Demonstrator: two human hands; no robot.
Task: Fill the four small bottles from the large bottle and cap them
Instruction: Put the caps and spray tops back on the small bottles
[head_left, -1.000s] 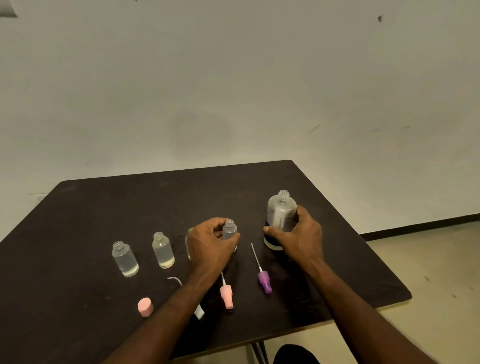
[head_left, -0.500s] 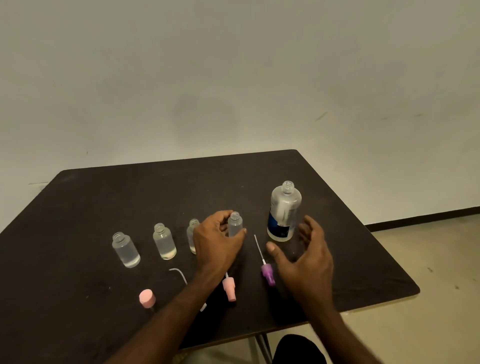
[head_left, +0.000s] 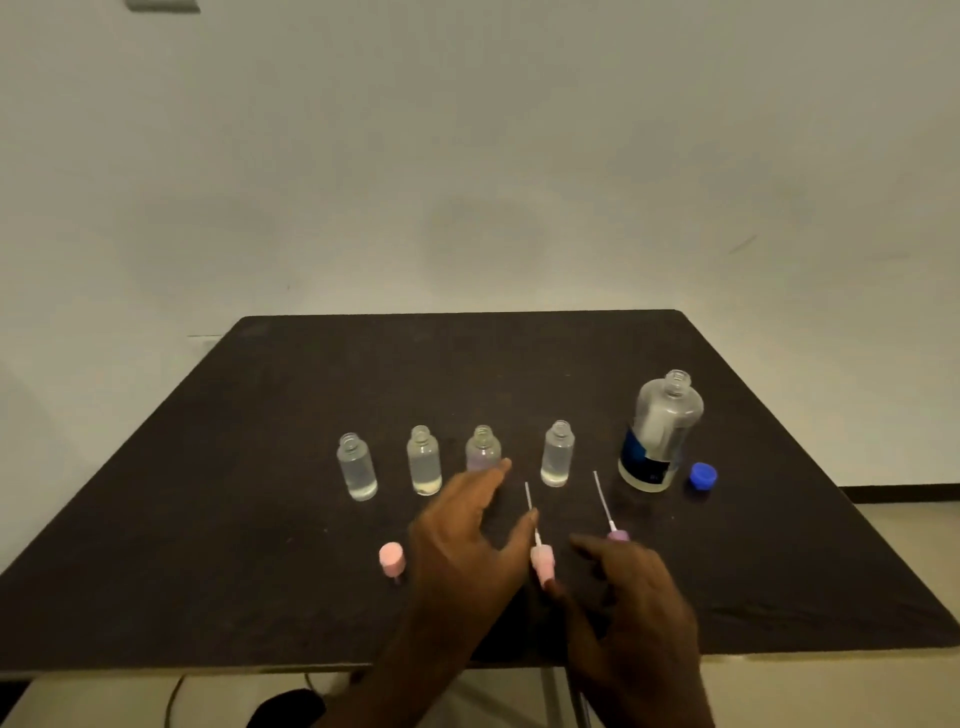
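- Neither hand grips anything: the left hand (head_left: 467, 540) lies over the table with fingers spread and straight, its fingertips reaching toward the third small bottle (head_left: 483, 449).
- Right hand (head_left: 631, 597) hovers low near the front edge, fingers loosely extended, forefinger pointing toward the purple spray cap (head_left: 618, 535); contact with it cannot be confirmed.
- Four small bottles stand upright and uncapped in a row across the dark table (head_left: 260, 519): first small bottle (head_left: 357, 467), second small bottle (head_left: 424, 461), the third, and fourth small bottle (head_left: 557, 454). Each shows clear liquid at the bottom.
- Large bottle (head_left: 661, 431) stands upright at the right end of the row, open-necked, with a blue label low on its body.
- Blue cap (head_left: 703, 475) rests on the table just beside the large bottle, on its right.
- Pink spray cap (head_left: 542, 564), with its dip tube pointing away from the person, lies between the two hands, near the left thumb.
- Purple spray cap lies likewise, its tube aimed toward the gap between the fourth bottle and the large bottle.
- Pink round cap (head_left: 390, 558) sits left of the left hand, apart from it.
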